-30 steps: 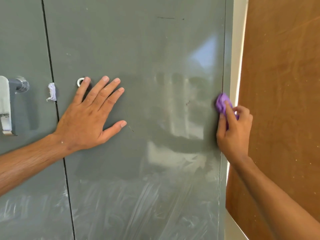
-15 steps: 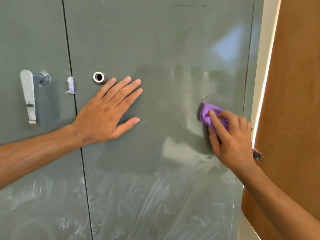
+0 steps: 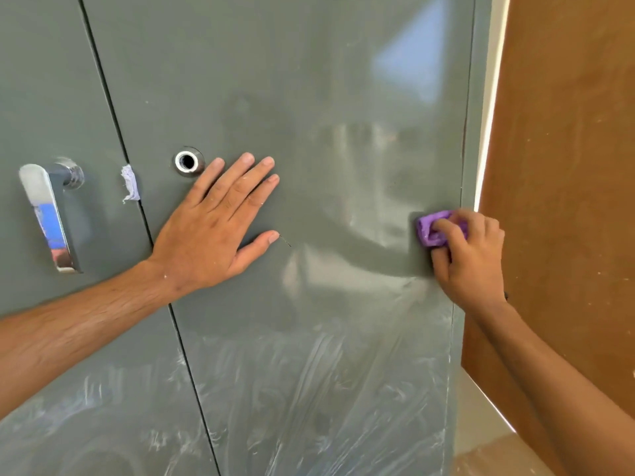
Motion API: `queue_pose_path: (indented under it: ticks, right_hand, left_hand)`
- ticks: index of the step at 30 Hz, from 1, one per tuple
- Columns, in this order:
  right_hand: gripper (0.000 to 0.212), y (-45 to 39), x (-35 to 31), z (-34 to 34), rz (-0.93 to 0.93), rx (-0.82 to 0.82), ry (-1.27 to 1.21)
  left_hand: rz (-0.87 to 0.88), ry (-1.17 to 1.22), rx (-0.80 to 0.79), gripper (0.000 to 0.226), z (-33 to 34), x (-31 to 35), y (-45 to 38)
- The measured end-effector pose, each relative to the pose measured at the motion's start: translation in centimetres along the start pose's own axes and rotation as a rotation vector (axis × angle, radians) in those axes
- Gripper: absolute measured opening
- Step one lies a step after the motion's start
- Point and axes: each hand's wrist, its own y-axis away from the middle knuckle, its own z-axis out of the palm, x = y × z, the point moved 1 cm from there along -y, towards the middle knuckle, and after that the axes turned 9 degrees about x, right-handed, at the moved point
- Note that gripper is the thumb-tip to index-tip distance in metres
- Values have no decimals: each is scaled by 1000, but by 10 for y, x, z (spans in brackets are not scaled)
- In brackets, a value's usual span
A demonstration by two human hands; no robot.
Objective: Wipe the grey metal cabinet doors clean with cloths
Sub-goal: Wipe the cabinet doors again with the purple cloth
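Observation:
Two grey metal cabinet doors fill the view: the right door point(image 3: 326, 97) and the left door point(image 3: 44, 80), split by a dark seam. My left hand point(image 3: 220, 225) lies flat on the right door with fingers straight, just right of a round chrome lock hole point(image 3: 187, 162). My right hand point(image 3: 470, 259) grips a bunched purple cloth point(image 3: 429, 230) and presses it against the right door close to its right edge. White smeary streaks cover the lower part of both doors.
A chrome lever handle point(image 3: 44, 214) sticks out from the left door. A scrap of white tape point(image 3: 130, 183) sits on the seam. A brown wooden panel point(image 3: 567, 149) stands right of the cabinet, with a bright gap between them.
My right hand went from the door's right edge leftward onto the panel, then back right toward the edge. The view shifted, moving the handle and lock hole rightward. My left hand stayed flat.

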Motion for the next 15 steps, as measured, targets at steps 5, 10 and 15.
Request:
queue_pose_path:
  ticks: [5, 10, 15]
  right_hand:
    - [28, 20, -31, 7, -12, 0, -48]
    - [28, 35, 1, 0, 37, -45, -35]
    - [38, 51, -36, 13, -26, 20, -96]
  left_hand:
    - [7, -45, 8, 74, 3, 1, -2]
    - [5, -64, 19, 74, 7, 1, -1]
    - [-21, -50, 17, 73, 6, 3, -1]
